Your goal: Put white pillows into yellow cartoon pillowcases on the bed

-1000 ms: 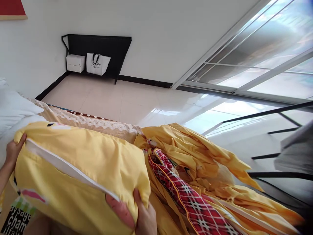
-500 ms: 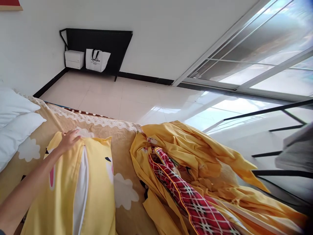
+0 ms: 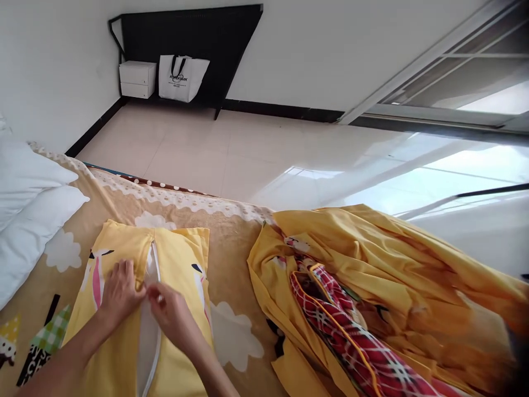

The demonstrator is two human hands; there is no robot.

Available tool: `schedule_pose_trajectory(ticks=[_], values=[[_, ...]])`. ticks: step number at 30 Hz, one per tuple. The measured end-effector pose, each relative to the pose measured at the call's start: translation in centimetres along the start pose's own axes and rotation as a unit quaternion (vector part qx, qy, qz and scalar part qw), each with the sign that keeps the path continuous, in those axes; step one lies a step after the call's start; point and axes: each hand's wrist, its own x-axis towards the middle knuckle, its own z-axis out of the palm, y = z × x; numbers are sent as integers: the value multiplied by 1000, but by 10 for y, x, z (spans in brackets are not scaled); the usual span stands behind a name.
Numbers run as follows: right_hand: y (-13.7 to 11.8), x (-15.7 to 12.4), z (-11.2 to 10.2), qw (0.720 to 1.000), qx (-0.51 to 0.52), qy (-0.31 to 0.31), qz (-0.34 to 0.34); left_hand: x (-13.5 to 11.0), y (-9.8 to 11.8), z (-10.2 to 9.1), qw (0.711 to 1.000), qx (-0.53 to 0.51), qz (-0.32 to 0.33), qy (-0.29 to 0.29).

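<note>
A yellow pillowcase (image 3: 177, 248) with a printed animal face lies on the bed, a long zipped slit running down its middle. White inner fabric (image 3: 147, 342) shows through the slit. My left hand (image 3: 120, 289) rests on the case left of the slit, its thumb and fingers closed on the cloth edge. Right beside it, my right hand (image 3: 168, 313) pinches at the slit's edge with fingertips nearly touching the left thumb. Whether a zipper pull is between those fingers is too small to tell.
Rumpled yellow bedding (image 3: 351, 248) with a red plaid cloth (image 3: 351, 336) lies to the right on the patterned bed sheet (image 3: 235, 264). White pillows (image 3: 37, 220) are at the left. Beyond the bed, a white bag (image 3: 182, 82) and a white box (image 3: 138, 79) sit on a black shelf (image 3: 223, 49).
My left hand has moved from the pillowcase's top edge down to the slit. My right hand has come into view and joined it there. The view has shifted left.
</note>
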Motion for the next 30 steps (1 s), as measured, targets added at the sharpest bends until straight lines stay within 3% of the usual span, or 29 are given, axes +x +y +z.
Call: schedule_pose_trajectory(ticks=[2, 5, 7, 9, 11, 14, 16, 20, 24, 27, 30], values=[[-2, 23, 4, 989, -131, -13, -74, 16, -1, 1, 997, 54, -44, -41], [1, 46, 17, 933, -297, -33, -199, 34, -20, -14, 990, 94, -84, -68], [0, 58, 30, 900, -352, -48, -254, 43, -32, -28, 987, 78, -121, -69], [-3, 71, 44, 884, -368, -52, -283, 50, -41, -41, 988, 23, -147, -52], [-4, 86, 58, 887, -375, -59, -264, 59, -47, -53, 987, -36, -157, -4], [0, 101, 76, 902, -389, -103, -154, 70, -57, -68, 983, -61, -147, 88], [2, 105, 84, 905, -390, -129, -111, 73, -65, -77, 982, -53, -134, 121], [-16, 114, 92, 914, -375, -105, -111, 68, -69, -89, 985, -54, -121, 108], [-37, 133, 104, 929, -355, -31, -105, 59, -59, -91, 988, -66, -98, 95], [-27, 145, 114, 936, -342, -7, -85, 54, -58, -88, 990, -75, -81, 87], [-7, 152, 121, 937, -325, -37, -120, 51, -65, -85, 988, -82, -92, 92]])
